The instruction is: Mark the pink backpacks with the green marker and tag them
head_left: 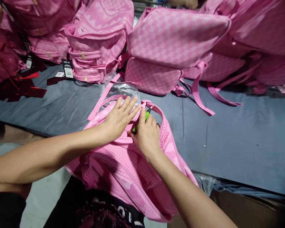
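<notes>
A pink backpack (130, 158) lies tilted across the table's near edge and my lap, its perforated back panel and shoulder straps facing me. My left hand (120, 118) rests flat on the top of it, fingers stretched out and slightly apart. Close beside it, my right hand (148, 133) is closed around a slim green tool (147, 115) with a dark, pointed tip; its exact kind is not clear. The right fingertips are at the backpack's top, by the handle loop. A pink strap (104, 96) and clear plastic (123, 89) lie just beyond my left hand.
Pink backpacks stand along the far side of the grey-covered table (228, 142), among them a checkered one (175, 38) and one with gold tags (97, 47). Loose straps (199, 95) trail toward me. Dark red ribbons (26, 90) lie left. Other people's arms show at the edges.
</notes>
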`<state>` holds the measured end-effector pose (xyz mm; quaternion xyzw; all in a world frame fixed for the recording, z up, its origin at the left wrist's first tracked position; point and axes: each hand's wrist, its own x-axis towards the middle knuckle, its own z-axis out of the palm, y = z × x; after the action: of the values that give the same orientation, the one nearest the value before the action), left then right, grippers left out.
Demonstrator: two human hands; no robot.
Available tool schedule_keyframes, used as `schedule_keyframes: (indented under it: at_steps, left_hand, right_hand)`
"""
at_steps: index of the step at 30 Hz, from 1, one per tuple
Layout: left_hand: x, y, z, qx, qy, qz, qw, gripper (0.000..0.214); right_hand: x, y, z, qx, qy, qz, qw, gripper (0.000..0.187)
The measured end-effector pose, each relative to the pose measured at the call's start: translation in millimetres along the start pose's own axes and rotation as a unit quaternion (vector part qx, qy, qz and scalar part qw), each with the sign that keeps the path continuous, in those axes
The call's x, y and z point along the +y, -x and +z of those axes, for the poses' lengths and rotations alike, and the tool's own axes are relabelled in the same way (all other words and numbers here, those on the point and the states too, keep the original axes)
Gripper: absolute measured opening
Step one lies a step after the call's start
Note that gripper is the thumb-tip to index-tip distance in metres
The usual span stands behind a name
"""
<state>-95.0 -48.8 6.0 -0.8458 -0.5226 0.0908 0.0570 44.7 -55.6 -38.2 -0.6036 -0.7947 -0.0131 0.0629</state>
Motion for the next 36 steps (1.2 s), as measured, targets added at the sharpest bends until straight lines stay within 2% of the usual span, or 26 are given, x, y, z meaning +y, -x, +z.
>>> schedule_keyframes:
  at_steps: [7, 13, 15, 18, 20, 22, 28, 31, 36]
  left_hand:
    - [-2.8, -3.3, -6.7, -0.017, 0.007, 0.018, 1.000, 0.070]
    - [-8.8, -4.9, -7.6, -0.008, 0.003, 0.038, 0.999, 0.070]
    - [-12.2, -4.9, -6.1, -0.010, -0.002, 0.051, 0.999, 0.085]
    - [-16.0, -5.2, -4.6, -0.016, -0.015, 0.063, 0.998, 0.121]
    - [-15.9, -5.5, -4.3, -0.025, -0.029, 0.053, 0.998, 0.130]
    - [-13.5, -5.2, -4.4, -0.026, -0.036, 0.036, 0.998, 0.124]
    - [-4.4, 4.5, -5.3, -0.001, -0.042, -0.026, 0.999, 0.082]
    - [-6.8, 8.3, -5.8, -0.004, -0.047, -0.061, 0.997, 0.083]
    - [-13.5, 10.1, -12.3, -0.018, -0.051, -0.036, 0.998, 0.077]
  right_hand:
    - [2.4, -1.0, 1.1, -0.003, -0.012, -0.005, 1.000, 0.109]
    - [6.4, -0.1, 0.7, -0.005, -0.023, -0.002, 1.000, 0.103]
    - [7.1, 0.1, 0.8, -0.004, -0.028, -0.005, 1.000, 0.102]
    - [7.7, -0.3, 3.2, 0.006, -0.036, -0.009, 0.999, 0.102]
    - [7.8, -1.0, 5.8, 0.016, -0.041, -0.011, 0.999, 0.102]
    - [7.7, -1.3, 7.8, 0.024, -0.044, -0.010, 0.999, 0.102]
    - [6.9, 2.3, 5.6, 0.033, -0.036, -0.013, 0.999, 0.099]
    - [6.0, 3.1, 2.5, 0.029, -0.039, -0.012, 0.999, 0.101]
    - [5.5, 3.7, -1.4, 0.015, -0.049, -0.008, 0.999, 0.097]
